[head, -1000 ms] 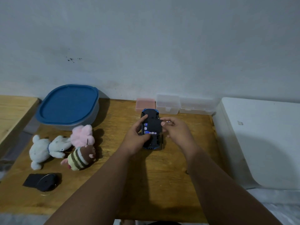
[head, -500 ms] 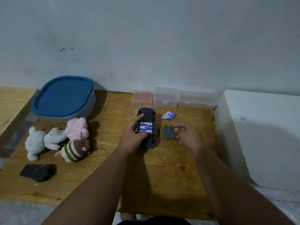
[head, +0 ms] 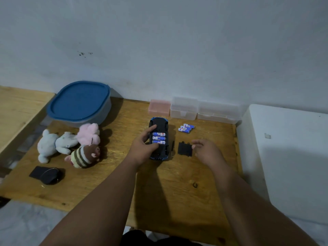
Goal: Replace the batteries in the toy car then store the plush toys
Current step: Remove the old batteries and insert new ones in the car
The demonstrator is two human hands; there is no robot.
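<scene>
Lying at the left, the plush toys [head: 71,146] wait their turn. Your left hand [head: 143,148] holds the upturned toy car [head: 159,139] mid-table, three batteries [head: 158,138] seated in its open bay. The cover [head: 185,149] lies just beside it. Your right hand [head: 207,151] hovers empty, fingers relaxed. If those are the old ones, pinch them out next.

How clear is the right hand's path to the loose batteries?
Likely yes: the right hand hovers open by the battery cover, with only bare table between it and the loose batteries.
</scene>
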